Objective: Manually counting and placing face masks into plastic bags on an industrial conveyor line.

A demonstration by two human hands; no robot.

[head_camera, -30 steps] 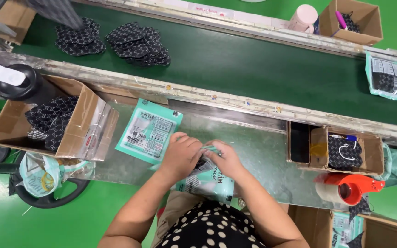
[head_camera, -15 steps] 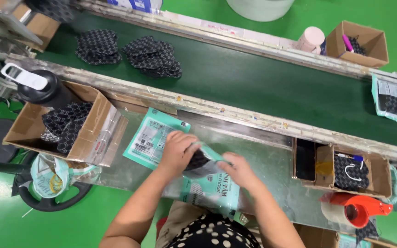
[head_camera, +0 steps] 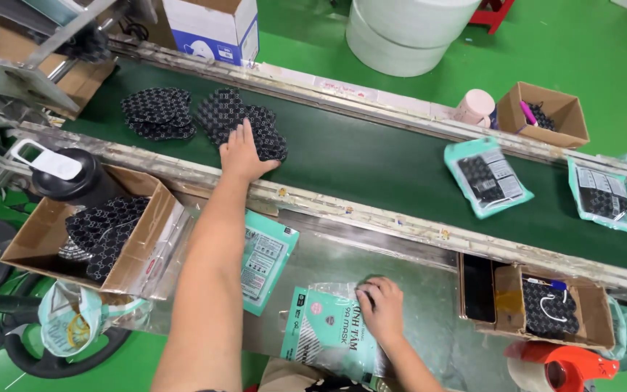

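The right hand (head_camera: 381, 311) lies flat and open on a teal packet (head_camera: 328, 330) on the desk (head_camera: 429, 341), pinning it down without gripping. Left of it lies a second teal packet (head_camera: 266, 258). Farther off, the left hand (head_camera: 243, 154) reaches onto the conveyor belt (head_camera: 371, 163), fingers spread over a pile of black patterned masks (head_camera: 244, 120), pressing rather than clasping. Another mask pile (head_camera: 157, 112) sits just left of that hand.

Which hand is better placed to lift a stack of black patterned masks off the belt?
Left. The left hand is stretched over the rail and already lies on the nearer mask stack on the conveyor belt. The right hand presses a teal pouch on the metal table, away from the stacks.
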